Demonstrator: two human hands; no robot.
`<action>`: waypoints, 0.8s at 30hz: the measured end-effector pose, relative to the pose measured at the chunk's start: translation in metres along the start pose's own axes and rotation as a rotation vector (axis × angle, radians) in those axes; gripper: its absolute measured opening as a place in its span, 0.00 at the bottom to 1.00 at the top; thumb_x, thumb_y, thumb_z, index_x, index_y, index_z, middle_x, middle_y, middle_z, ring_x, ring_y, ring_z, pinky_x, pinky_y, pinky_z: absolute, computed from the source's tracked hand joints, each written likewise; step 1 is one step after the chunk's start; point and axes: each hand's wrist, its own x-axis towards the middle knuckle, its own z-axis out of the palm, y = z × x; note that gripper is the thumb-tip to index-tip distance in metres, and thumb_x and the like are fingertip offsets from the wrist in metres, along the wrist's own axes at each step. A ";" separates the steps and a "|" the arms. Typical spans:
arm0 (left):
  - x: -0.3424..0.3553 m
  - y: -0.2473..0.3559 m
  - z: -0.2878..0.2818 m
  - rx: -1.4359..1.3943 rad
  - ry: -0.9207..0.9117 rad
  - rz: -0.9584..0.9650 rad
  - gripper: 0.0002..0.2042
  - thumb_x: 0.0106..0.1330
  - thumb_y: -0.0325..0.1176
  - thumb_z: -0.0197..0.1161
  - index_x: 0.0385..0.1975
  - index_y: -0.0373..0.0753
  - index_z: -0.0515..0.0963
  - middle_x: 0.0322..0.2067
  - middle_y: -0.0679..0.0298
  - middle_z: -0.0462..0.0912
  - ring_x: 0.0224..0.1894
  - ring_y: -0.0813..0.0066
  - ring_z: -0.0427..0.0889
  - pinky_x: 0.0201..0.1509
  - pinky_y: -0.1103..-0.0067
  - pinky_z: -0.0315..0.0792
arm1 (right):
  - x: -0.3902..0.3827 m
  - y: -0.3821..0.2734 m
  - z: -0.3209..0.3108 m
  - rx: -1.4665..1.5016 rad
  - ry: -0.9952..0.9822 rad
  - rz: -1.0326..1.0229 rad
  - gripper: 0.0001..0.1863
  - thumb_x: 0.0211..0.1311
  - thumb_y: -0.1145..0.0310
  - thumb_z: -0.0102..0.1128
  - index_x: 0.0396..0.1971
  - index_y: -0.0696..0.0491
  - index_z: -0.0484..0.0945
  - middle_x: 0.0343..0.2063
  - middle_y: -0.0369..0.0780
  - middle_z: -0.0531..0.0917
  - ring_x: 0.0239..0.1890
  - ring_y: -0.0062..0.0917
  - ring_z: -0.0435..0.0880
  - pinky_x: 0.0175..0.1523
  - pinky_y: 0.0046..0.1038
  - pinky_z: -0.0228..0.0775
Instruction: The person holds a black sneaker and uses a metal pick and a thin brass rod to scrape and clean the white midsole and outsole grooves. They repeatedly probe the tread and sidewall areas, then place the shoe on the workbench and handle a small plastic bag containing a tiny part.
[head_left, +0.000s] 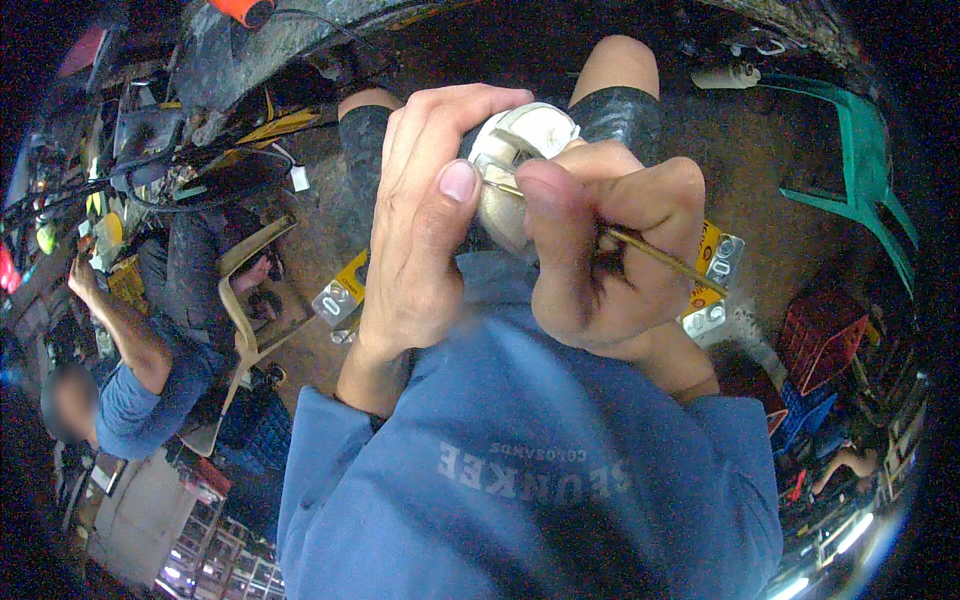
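Note:
A pale, rounded workpiece [500, 215] with slots in its top is held up above my lap, in the middle of the view. My left hand [418, 220] grips it from the left, thumb pressed on its side and fingers over the top. My right hand [615, 250] is closed around a thin brass-coloured rod tool [660, 255]; the rod's narrow end lies against the workpiece beside my left thumb. The right thumb rests along the rod near that end. My fingers hide part of the workpiece.
A co-worker [140, 390] sits at left by a beige chair [240, 300], with cluttered tools and hoses behind. Green plastic furniture [850, 180], a red crate [820, 335] and a blue crate [800, 415] stand at right. Another person [845, 465] shows at lower right.

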 end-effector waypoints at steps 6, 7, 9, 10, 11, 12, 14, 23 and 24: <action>0.000 -0.002 -0.001 0.008 -0.001 0.002 0.31 0.80 0.51 0.39 0.61 0.31 0.82 0.57 0.46 0.82 0.62 0.48 0.77 0.71 0.61 0.65 | 0.001 0.001 0.001 0.001 -0.005 0.011 0.14 0.76 0.80 0.68 0.41 0.59 0.67 0.27 0.43 0.84 0.25 0.17 0.80 0.30 0.20 0.72; 0.000 -0.002 -0.001 0.018 0.000 0.007 0.31 0.80 0.51 0.39 0.61 0.31 0.81 0.57 0.46 0.82 0.62 0.48 0.77 0.71 0.61 0.65 | 0.002 0.001 0.001 0.009 -0.007 -0.005 0.14 0.76 0.80 0.68 0.41 0.59 0.67 0.27 0.43 0.84 0.25 0.17 0.80 0.30 0.20 0.71; 0.000 -0.001 -0.001 0.006 -0.005 -0.004 0.31 0.80 0.51 0.39 0.61 0.32 0.81 0.58 0.46 0.82 0.62 0.48 0.77 0.71 0.62 0.65 | 0.002 0.001 0.000 -0.002 -0.021 0.007 0.14 0.76 0.80 0.68 0.40 0.58 0.67 0.27 0.43 0.84 0.25 0.17 0.80 0.30 0.20 0.71; -0.001 0.000 -0.001 0.004 -0.006 -0.012 0.31 0.80 0.51 0.39 0.61 0.32 0.81 0.58 0.46 0.82 0.62 0.48 0.77 0.71 0.62 0.65 | 0.001 0.001 0.000 -0.005 -0.023 -0.014 0.14 0.76 0.80 0.68 0.40 0.58 0.67 0.27 0.43 0.84 0.25 0.17 0.80 0.30 0.20 0.71; -0.001 0.000 -0.002 0.002 -0.006 -0.020 0.31 0.80 0.51 0.39 0.61 0.32 0.81 0.58 0.46 0.82 0.62 0.48 0.77 0.71 0.62 0.65 | 0.002 0.002 -0.001 -0.017 -0.035 -0.029 0.14 0.76 0.80 0.68 0.40 0.58 0.67 0.27 0.43 0.84 0.25 0.17 0.80 0.30 0.20 0.71; -0.002 0.002 -0.002 0.002 -0.006 -0.031 0.31 0.80 0.51 0.39 0.61 0.32 0.81 0.58 0.46 0.82 0.62 0.48 0.77 0.71 0.62 0.65 | 0.002 0.002 -0.001 -0.032 -0.040 -0.027 0.14 0.76 0.80 0.68 0.41 0.58 0.67 0.27 0.43 0.84 0.25 0.17 0.80 0.30 0.20 0.71; -0.003 0.003 -0.002 0.001 -0.010 -0.044 0.31 0.81 0.51 0.39 0.61 0.32 0.81 0.58 0.46 0.82 0.62 0.48 0.77 0.71 0.62 0.65 | 0.002 0.003 -0.001 -0.029 -0.034 -0.053 0.14 0.76 0.80 0.68 0.41 0.59 0.67 0.27 0.43 0.84 0.25 0.17 0.79 0.30 0.20 0.70; -0.001 -0.004 -0.002 0.030 0.002 0.024 0.31 0.80 0.51 0.39 0.61 0.32 0.82 0.57 0.46 0.82 0.62 0.49 0.77 0.71 0.62 0.65 | 0.000 0.003 0.000 -0.004 -0.016 -0.034 0.14 0.75 0.82 0.68 0.41 0.59 0.68 0.27 0.43 0.84 0.25 0.17 0.79 0.31 0.21 0.71; 0.000 -0.004 -0.002 0.024 0.001 0.021 0.31 0.80 0.51 0.39 0.61 0.32 0.82 0.57 0.46 0.82 0.62 0.49 0.77 0.71 0.62 0.65 | 0.000 0.003 0.000 -0.019 -0.025 -0.030 0.14 0.75 0.82 0.68 0.41 0.59 0.67 0.27 0.43 0.84 0.25 0.18 0.80 0.31 0.21 0.71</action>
